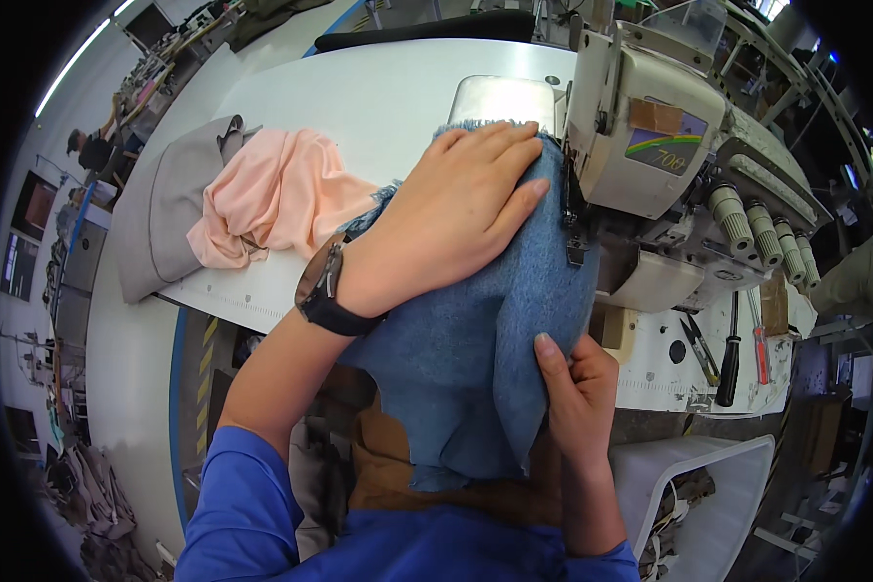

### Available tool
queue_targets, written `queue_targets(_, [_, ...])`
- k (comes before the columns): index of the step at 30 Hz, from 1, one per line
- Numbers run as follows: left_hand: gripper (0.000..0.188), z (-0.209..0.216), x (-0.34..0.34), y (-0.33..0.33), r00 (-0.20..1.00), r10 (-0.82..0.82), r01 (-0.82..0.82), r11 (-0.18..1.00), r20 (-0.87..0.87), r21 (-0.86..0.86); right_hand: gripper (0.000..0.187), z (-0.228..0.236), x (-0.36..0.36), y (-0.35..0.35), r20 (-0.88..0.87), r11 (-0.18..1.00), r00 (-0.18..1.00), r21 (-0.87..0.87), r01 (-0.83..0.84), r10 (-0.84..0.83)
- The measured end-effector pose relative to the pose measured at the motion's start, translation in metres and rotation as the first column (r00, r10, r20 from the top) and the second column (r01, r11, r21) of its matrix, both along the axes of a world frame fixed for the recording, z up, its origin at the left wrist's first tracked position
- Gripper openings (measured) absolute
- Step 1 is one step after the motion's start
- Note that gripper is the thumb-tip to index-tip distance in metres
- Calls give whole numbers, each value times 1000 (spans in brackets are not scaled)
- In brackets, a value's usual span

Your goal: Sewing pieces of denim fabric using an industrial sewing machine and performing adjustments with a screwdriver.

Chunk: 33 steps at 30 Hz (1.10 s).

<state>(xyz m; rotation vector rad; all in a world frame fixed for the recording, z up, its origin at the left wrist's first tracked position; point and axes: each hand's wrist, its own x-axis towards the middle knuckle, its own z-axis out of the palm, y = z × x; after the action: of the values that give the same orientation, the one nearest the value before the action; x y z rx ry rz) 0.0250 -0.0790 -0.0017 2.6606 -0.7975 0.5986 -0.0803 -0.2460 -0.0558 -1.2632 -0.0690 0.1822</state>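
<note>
A piece of blue denim (446, 339) with frayed edges lies over the front of the white table and hangs down toward my lap. My left hand (461, 199) rests flat on its upper part, fingers stretched toward the far frayed edge. With the thumb on top and the fingers curled beneath, my right hand (577, 388) pinches the denim's right edge. An overlock sewing machine (640, 126) stands at the right, and the cloth's right side runs by its presser foot (575, 254). Whether the foot touches the cloth, I cannot tell.
Pink cloth (281, 189) and grey cloth (170, 209) lie on the table (388, 73) at the left. Tweezers (700, 349), a black-handled screwdriver (730, 359) and a red-handled tool (760, 339) lie right of the machine. A white bin (747, 466) with scraps stands below.
</note>
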Motion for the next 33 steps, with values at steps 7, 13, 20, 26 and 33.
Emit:
queue_targets(7, [23, -8, 42, 8, 975, 164, -145, 981, 150, -127, 19, 2, 2, -1, 4, 999, 999, -16, 36, -36])
queue_targets(13, [20, -23, 50, 24, 994, 103, -56, 805, 46, -591, 17, 1, 3, 0, 17, 996, 997, -21, 81, -81])
queue_targets(20, [13, -34, 53, 33, 993, -81, -51, 355, -85, -934, 17, 2, 3, -8, 30, 982, 994, -151, 110, -107])
queue_targets(26, [9, -35, 50, 43, 926, -352, -109, 88, -133, -990, 19, -1, 5, -13, 45, 969, 991, -208, 132, -126])
queue_targets(33, [14, -41, 51, 38, 935, -348, -100, -74, -68, -992, 19, -3, 2, -9, 22, 966, 982, -174, 190, -189])
